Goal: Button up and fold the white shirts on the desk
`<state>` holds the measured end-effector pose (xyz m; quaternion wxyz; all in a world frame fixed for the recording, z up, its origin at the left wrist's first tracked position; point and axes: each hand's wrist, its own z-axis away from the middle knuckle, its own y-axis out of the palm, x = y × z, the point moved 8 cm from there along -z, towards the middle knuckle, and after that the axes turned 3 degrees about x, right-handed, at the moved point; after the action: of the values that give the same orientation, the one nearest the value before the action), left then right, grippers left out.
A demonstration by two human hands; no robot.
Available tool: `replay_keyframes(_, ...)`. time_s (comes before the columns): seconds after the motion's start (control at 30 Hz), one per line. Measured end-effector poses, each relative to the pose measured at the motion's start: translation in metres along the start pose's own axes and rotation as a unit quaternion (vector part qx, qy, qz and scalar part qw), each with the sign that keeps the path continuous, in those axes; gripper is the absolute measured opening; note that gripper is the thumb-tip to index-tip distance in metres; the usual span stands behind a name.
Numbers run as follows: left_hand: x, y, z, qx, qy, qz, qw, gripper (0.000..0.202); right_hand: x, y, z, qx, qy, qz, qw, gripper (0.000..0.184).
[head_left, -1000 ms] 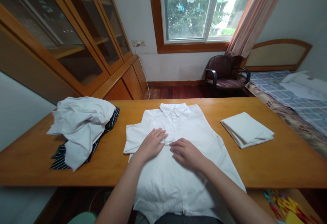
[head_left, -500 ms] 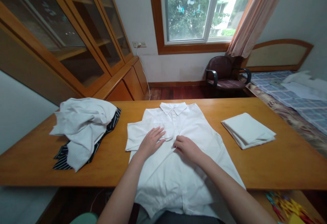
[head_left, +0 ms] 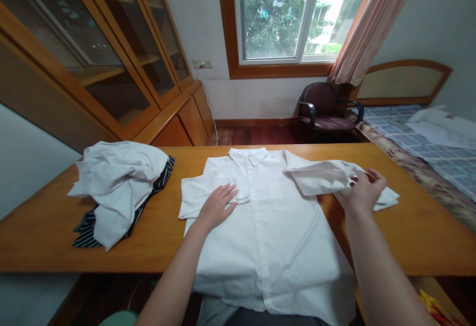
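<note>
A white button-front shirt [head_left: 238, 246] lies face up, with its collar [head_left: 248, 156] toward the far edge of the table and its hem hanging over the near edge. Flat on the shirt's left side, fingers stretched out, my left hand [head_left: 217, 207] rests on the sleeve [head_left: 193, 197] folded inward across the chest. Off to the right, my right hand [head_left: 364, 190] grips the end of the other sleeve [head_left: 316, 177] and holds it up, stretched out from the shoulder. Its grip partly covers a folded white cloth [head_left: 388, 199] behind it.
On the wooden table [head_left: 48, 237], a rumpled white garment [head_left: 115, 172] lies at the left over a black striped cloth [head_left: 87, 232]. Beyond the table are a glass-door cabinet [head_left: 141, 113], an armchair [head_left: 323, 103] and a bed [head_left: 397, 123].
My right hand has moved from the middle of the shirt out to the right, and a sleeve now stretches from the shoulder to it. My left hand has stayed on the folded sleeve.
</note>
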<state>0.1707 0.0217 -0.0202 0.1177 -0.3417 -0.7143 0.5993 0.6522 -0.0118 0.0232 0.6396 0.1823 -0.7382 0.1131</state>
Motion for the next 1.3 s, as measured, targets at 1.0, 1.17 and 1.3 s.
replay_keyframes(1.0, -0.035, -0.012, 0.038, 0.075, 0.021, 0.023, 0.997, 0.044, 0.003, 0.254, 0.222, 0.542, -0.363, 0.237, 0.72, 0.031)
replay_keyframes(1.17, -0.041, -0.021, 0.042, 0.071, 0.017, 0.041, 0.997, 0.035, -0.015, 0.237, 0.218, 0.534, -0.398, 0.278, 0.692, 0.032)
replay_keyframes(1.3, -0.041, -0.027, 0.016, 0.06, -0.001, 0.066, 0.996, 0.023, -0.02, 0.227, 0.213, 0.508, -0.403, 0.288, 0.705, 0.03)
